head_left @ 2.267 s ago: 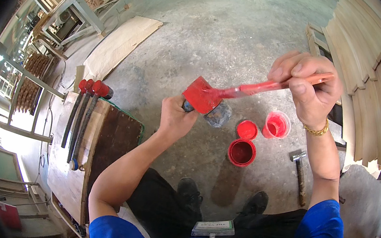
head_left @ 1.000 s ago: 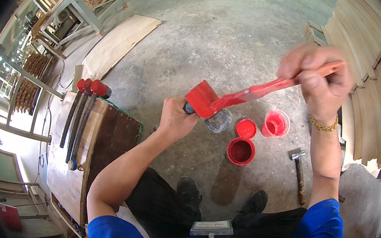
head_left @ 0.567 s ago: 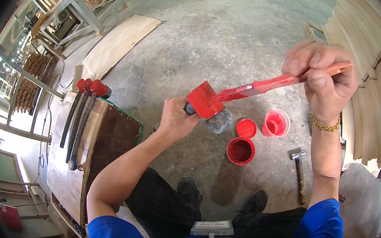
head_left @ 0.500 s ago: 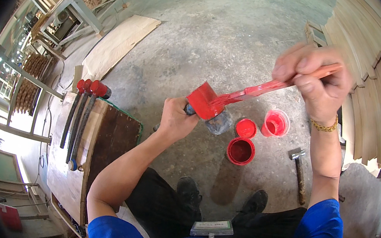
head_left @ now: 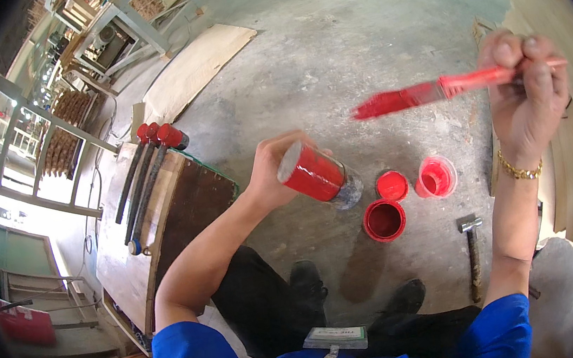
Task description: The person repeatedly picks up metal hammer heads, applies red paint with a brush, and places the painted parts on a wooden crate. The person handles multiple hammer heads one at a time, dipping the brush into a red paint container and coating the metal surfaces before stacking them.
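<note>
My left hand (head_left: 273,170) is closed round a mallet (head_left: 316,174), its handle mostly hidden. The mallet's head is coated in wet, shiny red, with one grey end face turned up to the left and a dark grey end at the lower right. Up at the right, my right hand (head_left: 529,88) pinches the handle of a paintbrush (head_left: 425,94). Its bristles are soaked red and point left, apart from the mallet. Below, on the floor, stand an open can of red paint (head_left: 385,221), a red lid (head_left: 392,186) and a clear plastic cup (head_left: 437,177) with red paint.
Several red-headed mallets (head_left: 167,136) lie on a wooden bench (head_left: 125,247) at the left. A hammer (head_left: 473,257) lies on the floor near my right forearm. Stacked wooden boards (head_left: 568,168) line the right side. A flat pale sheet (head_left: 200,68) lies on the floor further off.
The brush has come off the mallet's head and moved up and right with my right hand. My left hand has turned the mallet, so its grey end face now shows.
</note>
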### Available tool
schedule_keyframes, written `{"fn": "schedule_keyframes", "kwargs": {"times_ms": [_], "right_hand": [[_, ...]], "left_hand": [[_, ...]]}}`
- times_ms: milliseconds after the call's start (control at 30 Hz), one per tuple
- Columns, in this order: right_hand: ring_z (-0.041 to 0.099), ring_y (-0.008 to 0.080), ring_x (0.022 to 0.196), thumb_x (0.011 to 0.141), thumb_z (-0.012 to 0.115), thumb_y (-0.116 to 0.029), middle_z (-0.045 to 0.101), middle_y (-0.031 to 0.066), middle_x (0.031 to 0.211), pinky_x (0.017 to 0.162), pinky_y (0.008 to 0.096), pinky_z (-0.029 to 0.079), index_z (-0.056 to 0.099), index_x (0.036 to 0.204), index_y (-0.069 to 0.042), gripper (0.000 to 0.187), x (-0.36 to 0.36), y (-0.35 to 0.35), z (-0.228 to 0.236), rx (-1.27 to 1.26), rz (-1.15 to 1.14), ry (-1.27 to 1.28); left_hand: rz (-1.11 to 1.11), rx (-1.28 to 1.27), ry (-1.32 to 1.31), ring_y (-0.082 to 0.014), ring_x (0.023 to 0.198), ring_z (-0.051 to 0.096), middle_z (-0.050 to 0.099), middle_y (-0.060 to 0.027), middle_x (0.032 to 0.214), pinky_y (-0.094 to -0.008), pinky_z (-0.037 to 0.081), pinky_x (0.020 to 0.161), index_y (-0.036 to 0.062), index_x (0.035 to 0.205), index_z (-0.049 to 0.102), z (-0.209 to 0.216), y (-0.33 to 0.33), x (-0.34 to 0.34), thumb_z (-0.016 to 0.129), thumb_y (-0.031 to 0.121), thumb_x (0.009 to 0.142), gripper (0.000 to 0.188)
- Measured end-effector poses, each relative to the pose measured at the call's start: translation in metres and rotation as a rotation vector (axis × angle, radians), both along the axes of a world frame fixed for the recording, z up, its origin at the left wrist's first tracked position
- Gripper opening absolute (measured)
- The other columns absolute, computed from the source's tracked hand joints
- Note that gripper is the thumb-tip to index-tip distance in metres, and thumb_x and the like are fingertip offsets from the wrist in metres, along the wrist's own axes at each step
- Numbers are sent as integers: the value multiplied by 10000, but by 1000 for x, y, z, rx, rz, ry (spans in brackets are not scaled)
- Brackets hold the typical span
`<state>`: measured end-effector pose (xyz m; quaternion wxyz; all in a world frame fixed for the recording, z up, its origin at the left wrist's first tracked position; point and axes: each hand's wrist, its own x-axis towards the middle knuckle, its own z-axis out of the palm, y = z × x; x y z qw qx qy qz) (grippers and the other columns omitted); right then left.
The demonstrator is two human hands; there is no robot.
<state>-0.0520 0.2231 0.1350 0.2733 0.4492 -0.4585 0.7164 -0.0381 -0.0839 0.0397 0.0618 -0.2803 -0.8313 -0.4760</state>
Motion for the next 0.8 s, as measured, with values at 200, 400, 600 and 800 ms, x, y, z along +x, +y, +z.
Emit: {"fn": "schedule_keyframes", "kwargs": {"times_ms": [200, 400, 600, 800], "right_hand": [[600, 128, 725, 903, 570, -155, 656, 168, 910, 616, 238, 482, 553, 986, -13, 166, -9, -10, -10, 98, -242, -228], [577, 85, 649, 901, 576, -164, 659, 138, 924, 540, 211, 470, 569, 967, -27, 153, -13, -2, -25, 183, -339, -496], [589, 97, 650, 832, 643, -57, 634, 38, 835, 570, 229, 471, 621, 875, -40, 51, 48, 4, -136, 819, -114, -659], [614, 191, 767, 751, 684, -53, 647, 62, 868, 655, 294, 510, 645, 861, -47, 117, 98, 4, -252, 1123, -344, -393]], "left_hand": [[135, -660, 6, -295, 590, 554, 535, -160, 623, -340, 422, 559, -31, 646, 541, -28, -1, -3, 688, 244, 765, 334], [301, -524, -871, -177, 601, 552, 538, -80, 596, -332, 425, 553, -14, 737, 601, -42, -6, -24, 663, 279, 776, 302], [283, -149, -670, -102, 622, 536, 533, -38, 710, -269, 421, 531, 18, 831, 524, -81, -52, -19, 621, 152, 808, 166], [147, 137, -891, -92, 461, 463, 506, -9, 625, -255, 381, 425, 60, 892, 469, -145, -12, 13, 624, 115, 820, 180]]}}
